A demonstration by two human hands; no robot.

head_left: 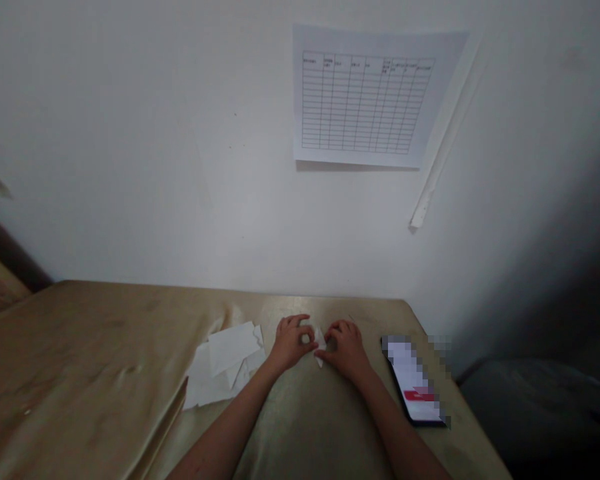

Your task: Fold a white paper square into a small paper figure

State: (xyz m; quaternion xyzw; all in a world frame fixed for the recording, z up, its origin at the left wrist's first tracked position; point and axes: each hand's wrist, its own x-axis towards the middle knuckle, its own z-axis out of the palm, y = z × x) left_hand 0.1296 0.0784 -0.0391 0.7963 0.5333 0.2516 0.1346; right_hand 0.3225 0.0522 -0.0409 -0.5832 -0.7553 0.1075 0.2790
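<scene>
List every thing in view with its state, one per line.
Small paper: handled, folds unclear
Left hand: curled, touching that paper
Right hand: curled, thumb at that paper
Loose papers: piled, overlapping
Phone: face up, screen lit
Chart: posted up, rows look blank
Cloth: wrinkled at left

Wall (pixel 130 133): white, with small dark specks.
Printed sheet (pixel 363 100): 1 page with a ruled grid, on the wall.
Strip (pixel 439 157): pale, slanting beside the sheet.
Phone (pixel 403 367): lit screen, partly pixelated.
Tablecloth (pixel 105 347): gold-brown, creased at left.
</scene>
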